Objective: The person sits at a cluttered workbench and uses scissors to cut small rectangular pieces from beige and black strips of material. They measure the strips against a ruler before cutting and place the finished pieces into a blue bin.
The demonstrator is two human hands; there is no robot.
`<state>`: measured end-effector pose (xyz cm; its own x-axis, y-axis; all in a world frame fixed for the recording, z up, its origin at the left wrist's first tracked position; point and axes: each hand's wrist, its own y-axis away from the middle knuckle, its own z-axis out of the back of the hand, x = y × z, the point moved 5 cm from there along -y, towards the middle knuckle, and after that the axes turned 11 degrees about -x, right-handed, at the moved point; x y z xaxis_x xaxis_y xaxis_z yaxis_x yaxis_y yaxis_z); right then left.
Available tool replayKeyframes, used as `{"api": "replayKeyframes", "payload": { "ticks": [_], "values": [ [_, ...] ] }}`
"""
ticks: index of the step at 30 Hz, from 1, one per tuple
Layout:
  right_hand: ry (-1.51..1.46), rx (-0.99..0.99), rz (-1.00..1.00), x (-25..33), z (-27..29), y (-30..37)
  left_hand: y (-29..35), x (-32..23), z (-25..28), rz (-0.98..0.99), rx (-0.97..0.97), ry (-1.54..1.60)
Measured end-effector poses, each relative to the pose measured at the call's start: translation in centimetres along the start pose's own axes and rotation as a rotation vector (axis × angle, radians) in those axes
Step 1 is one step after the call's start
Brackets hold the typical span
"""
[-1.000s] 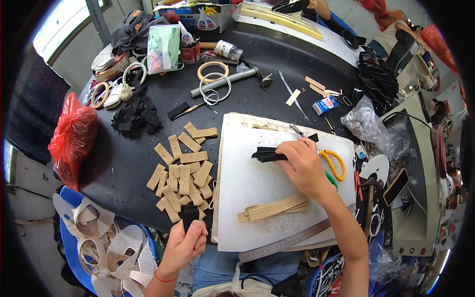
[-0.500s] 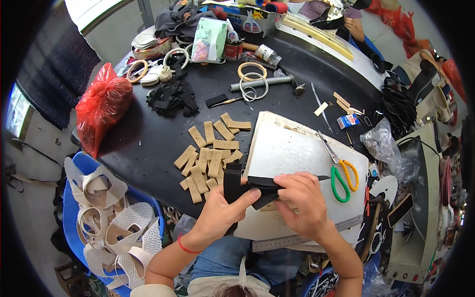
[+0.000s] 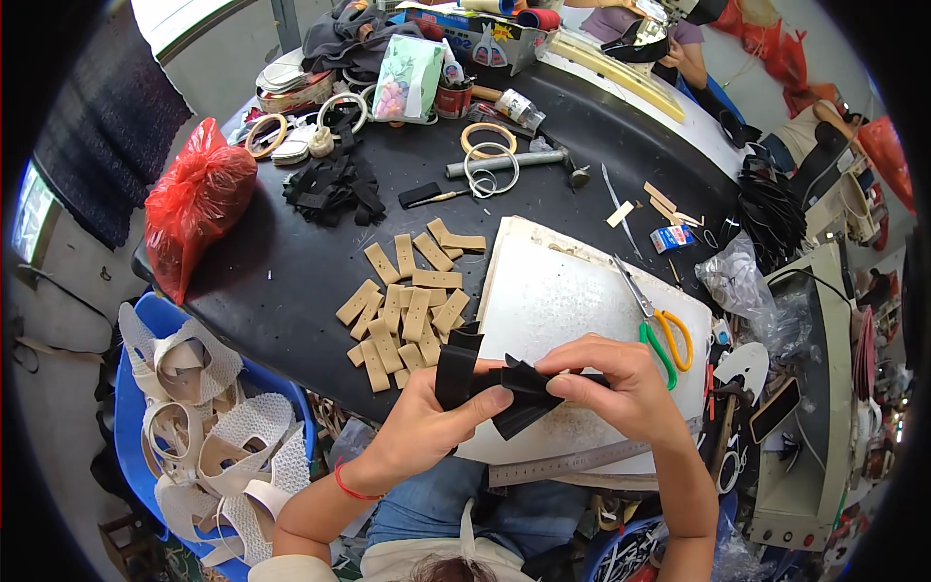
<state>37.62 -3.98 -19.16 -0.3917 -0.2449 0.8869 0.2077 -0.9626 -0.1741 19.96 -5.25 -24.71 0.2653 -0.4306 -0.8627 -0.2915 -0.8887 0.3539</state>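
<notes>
Both hands are over the front of a white board [image 3: 558, 281] with a bundle of black strips [image 3: 525, 396] between them. My left hand [image 3: 424, 412] is closed round the strips, thumb on top; one wide band [image 3: 456, 373] loops up over its fingers. Thumb and forefinger of my right hand [image 3: 621, 383] pinch the strips at their right side, where they fan out. Whether they are fabric or thin leather I cannot tell. Just beyond my left hand lies a pile of tan strips with small holes [image 3: 412, 303]. Scissors with green and yellow handles [image 3: 659, 330] rest right of my right hand.
A steel ruler [image 3: 567, 464] lies along the board's near edge. At the left stand a blue tub of cream straps [image 3: 310, 417] and a red plastic bag [image 3: 199, 209]. A hammer [image 3: 509, 162], rings and black scraps [image 3: 337, 189] lie farther back. Another person [image 3: 687, 58] sits at the far right.
My right hand has shifted slightly right and its fingers have gone from lying over the strips to pinching them. The strips are now spread apart rather than stacked flat.
</notes>
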Motion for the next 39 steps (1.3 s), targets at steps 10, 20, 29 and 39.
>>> {"api": "replayKeyframes", "payload": {
  "ticks": [10,20,29,39],
  "values": [
    [0.269,-0.137,0.227,2.4,-0.6,0.8,0.4,-0.9,-0.2,-0.008,0.004,0.018],
    [0.193,-0.078,0.267,2.3,-0.8,1.0,0.7,-1.2,-0.1,-0.127,0.037,-0.033],
    [0.200,-0.323,0.297,1.5,-1.8,2.6,0.4,-0.1,-0.2,-0.109,0.085,-0.068],
    [0.270,-0.176,0.223,1.8,-1.9,2.5,0.9,0.9,0.2,-0.164,-0.015,-0.097]
  ]
}}
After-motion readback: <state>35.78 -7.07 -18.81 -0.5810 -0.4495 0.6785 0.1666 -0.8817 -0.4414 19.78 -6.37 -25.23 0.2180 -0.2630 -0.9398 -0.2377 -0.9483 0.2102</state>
